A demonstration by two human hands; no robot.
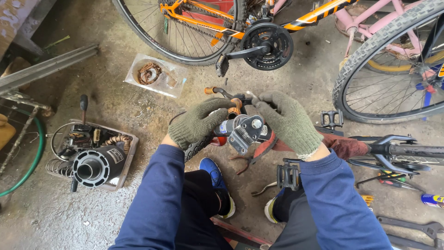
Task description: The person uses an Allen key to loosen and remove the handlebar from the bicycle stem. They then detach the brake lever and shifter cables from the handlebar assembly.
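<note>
Both my hands wear green knit gloves. My left hand (pixel 199 121) grips a bicycle handlebar (pixel 229 126) with a grey metal clamp bracket (pixel 244 133) on its end, held over my knees. My right hand (pixel 286 121) pinches a small tool or bolt (pixel 250 95) above that bracket, fingers closed on it. A brake lever (pixel 217 90) with an orange tip sticks out behind my left hand. What exactly the right fingers hold is mostly hidden by the glove.
An orange bicycle's crank and pedal (pixel 259 46) stand just ahead, a knobby tyre (pixel 370 55) at the right. A tray of parts (pixel 92 155) lies left, a plastic dish (pixel 155 74) beyond it. Pliers (pixel 245 163), wrenches (pixel 411 227) and a black frame (pixel 393 150) lie right.
</note>
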